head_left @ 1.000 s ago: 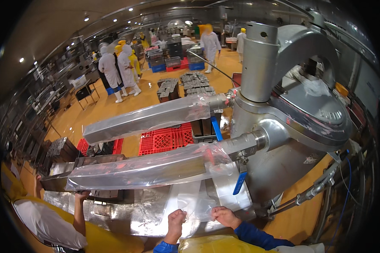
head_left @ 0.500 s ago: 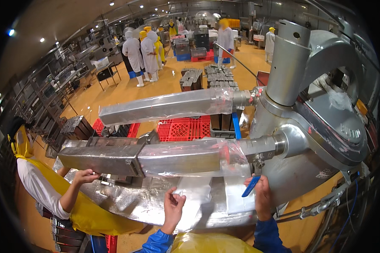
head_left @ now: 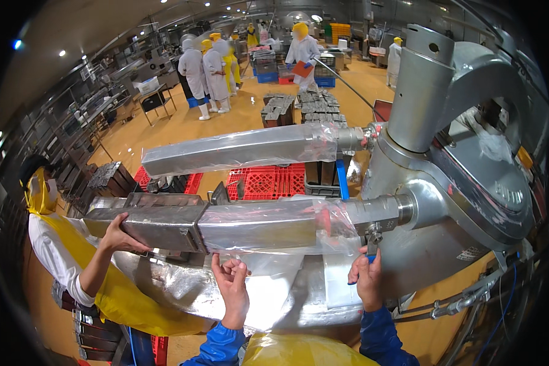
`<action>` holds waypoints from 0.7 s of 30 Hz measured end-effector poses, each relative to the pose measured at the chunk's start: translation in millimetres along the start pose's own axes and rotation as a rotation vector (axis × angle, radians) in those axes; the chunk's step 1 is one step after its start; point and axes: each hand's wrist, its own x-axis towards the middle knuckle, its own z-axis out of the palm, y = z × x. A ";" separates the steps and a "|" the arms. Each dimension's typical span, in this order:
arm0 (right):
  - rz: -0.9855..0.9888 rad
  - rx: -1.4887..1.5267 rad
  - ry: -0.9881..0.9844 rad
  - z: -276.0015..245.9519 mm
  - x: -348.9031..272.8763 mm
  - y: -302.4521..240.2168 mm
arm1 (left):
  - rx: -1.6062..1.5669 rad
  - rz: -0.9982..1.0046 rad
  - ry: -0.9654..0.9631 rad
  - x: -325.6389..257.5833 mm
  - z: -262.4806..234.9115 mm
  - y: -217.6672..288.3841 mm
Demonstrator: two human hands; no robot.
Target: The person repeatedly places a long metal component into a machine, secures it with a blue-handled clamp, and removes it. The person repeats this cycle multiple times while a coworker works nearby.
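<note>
Orange floor spans upper frame. Lower right, our right hand wraps blue lever, likely for purchase. Lower centre, our empty left hand, half-curled, points up beneath wrapped tube; mid-left, co-worker's hand braces metal box, probably against sagging.

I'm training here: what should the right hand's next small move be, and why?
Probably turn the blue lever a little: the right hand is on it, and the co-worker's hand holds the metal box lined up with the plastic-wrapped pipe.
</note>
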 end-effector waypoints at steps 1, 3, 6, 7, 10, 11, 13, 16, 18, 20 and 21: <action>0.001 0.008 -0.009 -0.4 0.7 1.2 | 0.006 0.014 0.008 -0.6 0.3 -0.6; 0.002 0.012 -0.025 -0.3 3.9 1.0 | 0.031 0.012 -0.010 -1.8 2.3 -1.3; -0.004 0.022 -0.025 -1.4 4.4 0.6 | 0.046 -0.046 -0.121 -4.8 9.4 -6.9; -0.012 0.047 -0.017 -0.9 4.8 2.8 | 0.027 -0.066 -0.175 -6.3 13.2 -13.3; -0.014 0.058 -0.006 -2.1 4.6 5.5 | 0.027 -0.122 -0.291 -16.8 23.5 -22.9; -0.010 0.051 -0.001 -3.7 4.5 5.9 | 0.060 -0.129 -0.308 -20.1 27.1 -21.9; -0.017 0.040 -0.016 -6.1 5.7 6.4 | 0.102 -0.134 -0.330 -23.6 29.0 -23.6; -0.006 -0.035 -0.033 -13.2 5.5 2.3 | 0.187 -0.044 -0.338 -22.0 33.9 -23.7; -0.035 -0.108 -0.048 -14.9 6.4 -4.2 | 0.171 -0.039 -0.334 -21.8 37.2 -24.9; -0.106 -0.180 -0.067 -14.9 8.8 -12.0 | 0.211 -0.042 -0.367 -19.7 38.3 -25.9; -0.078 -0.155 -0.069 -13.7 10.6 -18.0 | 0.261 -0.047 -0.400 -18.5 38.0 -26.4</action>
